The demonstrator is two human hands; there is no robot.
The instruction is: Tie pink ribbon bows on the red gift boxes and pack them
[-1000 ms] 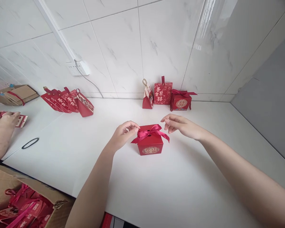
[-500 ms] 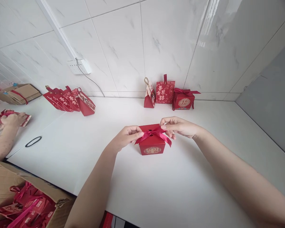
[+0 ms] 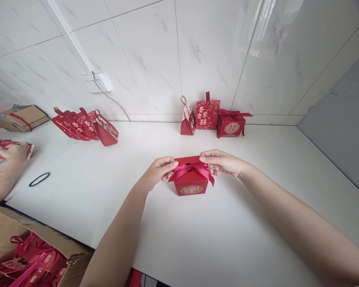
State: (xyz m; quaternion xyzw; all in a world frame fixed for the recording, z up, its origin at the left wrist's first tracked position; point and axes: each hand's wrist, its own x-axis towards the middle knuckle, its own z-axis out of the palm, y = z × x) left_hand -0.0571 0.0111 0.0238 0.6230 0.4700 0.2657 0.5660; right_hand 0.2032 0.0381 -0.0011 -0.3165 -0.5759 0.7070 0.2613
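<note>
A red gift box (image 3: 190,190) with a gold round emblem stands on the white table in front of me. A crimson satin ribbon (image 3: 194,168) is tied in a bow across its sloping upper part, near a dark round hole. My left hand (image 3: 160,171) pinches the box's upper left edge, thumb in front, beside the bow's left loop. On the other side, my right hand (image 3: 219,161) grips the upper right edge between thumb and fingers, close to the right loop. Some fingertips are hidden behind the box.
Finished red boxes (image 3: 208,115) stand by the tiled wall, with more red boxes (image 3: 86,125) further left. A black ring (image 3: 39,179) lies on the table. At lower left, a carton (image 3: 62,239) holds red packaging. Another person's hands (image 3: 14,153) work at far left.
My hands have shifted from the bow's loops to the box's upper edges. The bow's tails hang slightly differently. The whole view has moved a little.
</note>
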